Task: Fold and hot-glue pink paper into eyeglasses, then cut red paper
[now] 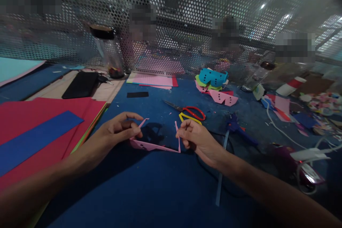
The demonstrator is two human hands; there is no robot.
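Pink paper glasses (155, 146) with black dots on the front are held between my two hands just above the blue tabletop. My left hand (121, 128) pinches the left side arm of the glasses between thumb and fingers. On the other side, my right hand (193, 135) pinches the right side arm. Both arms of the glasses bend back from the front piece. Scissors (191, 111) with red and yellow handles lie just beyond my right hand. Further back, finished-looking paper glasses in blue, green and pink (212, 77) sit in a pile.
Red foam sheets (80, 108) with a blue strip (40, 137) lie at left, beside a black phone (81, 84). A dark blue glue gun (237, 130) and a cable are at right, near paper scraps. A perforated metal screen (171, 50) and a glass jar (109, 53) stand behind.
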